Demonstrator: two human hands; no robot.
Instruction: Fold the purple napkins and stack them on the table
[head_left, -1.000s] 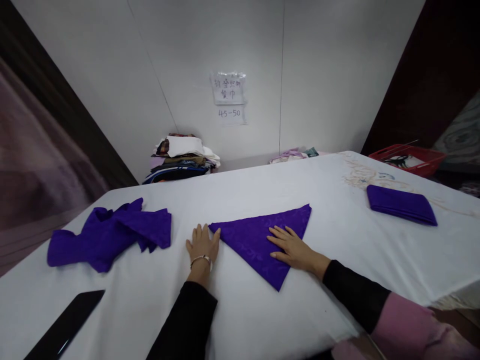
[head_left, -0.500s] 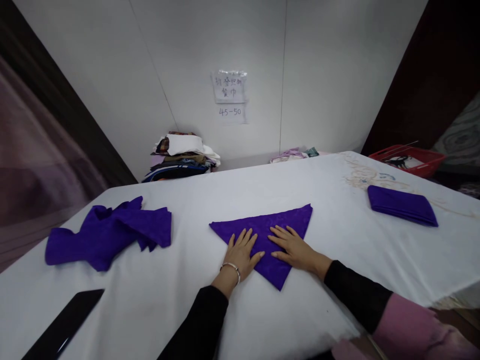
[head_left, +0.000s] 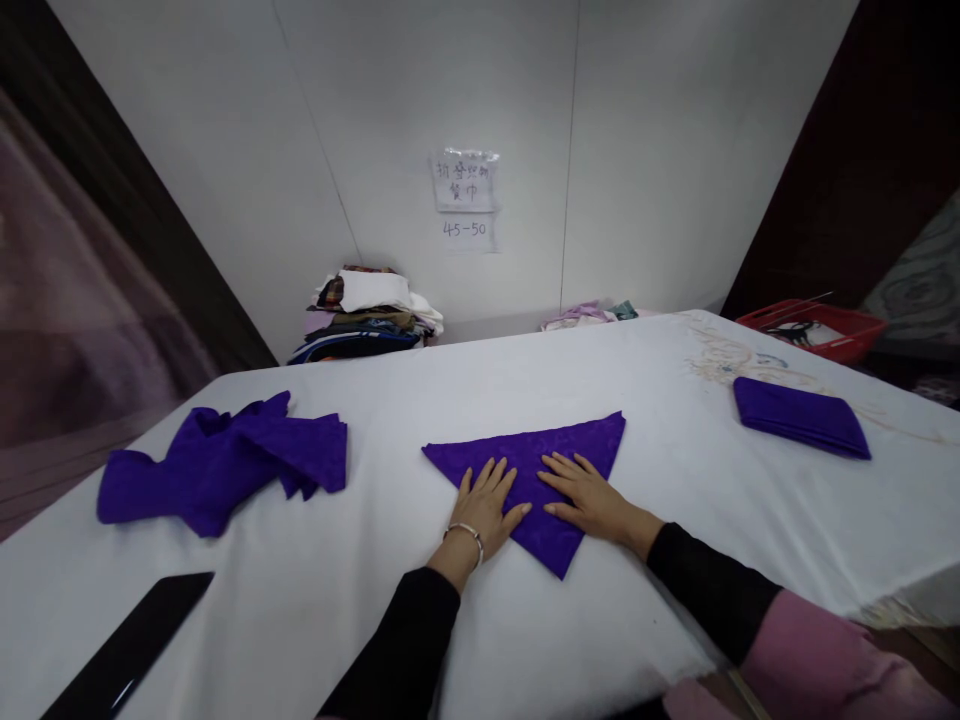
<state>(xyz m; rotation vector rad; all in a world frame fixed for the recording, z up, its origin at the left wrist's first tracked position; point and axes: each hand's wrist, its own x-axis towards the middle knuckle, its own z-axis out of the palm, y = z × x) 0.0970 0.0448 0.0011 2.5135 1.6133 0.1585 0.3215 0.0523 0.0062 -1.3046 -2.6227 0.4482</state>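
A purple cloth napkin (head_left: 555,445), folded into a triangle, lies on the white tablecloth (head_left: 525,380) with one point toward me. My left hand (head_left: 485,507) rests flat on its left part, fingers spread; a light bracelet circles the wrist. On the right part lies my right hand (head_left: 589,495), also flat with its fingers apart. Neither hand grasps the fabric. To the left is a crumpled heap of purple cloth (head_left: 225,460). Over at the right lies a neatly folded purple cloth (head_left: 801,415).
A black flat object (head_left: 127,650) lies at the near left. Stacked clothes (head_left: 367,315) and a smaller pile of fabric (head_left: 585,315) sit by the wall at the back. A red basket (head_left: 847,340) stands beyond the right corner. A handwritten paper sign (head_left: 465,200) hangs on the wall.
The view has shifted very slightly. Both hands stay flat on the triangular napkin, and nothing on the table has visibly moved.
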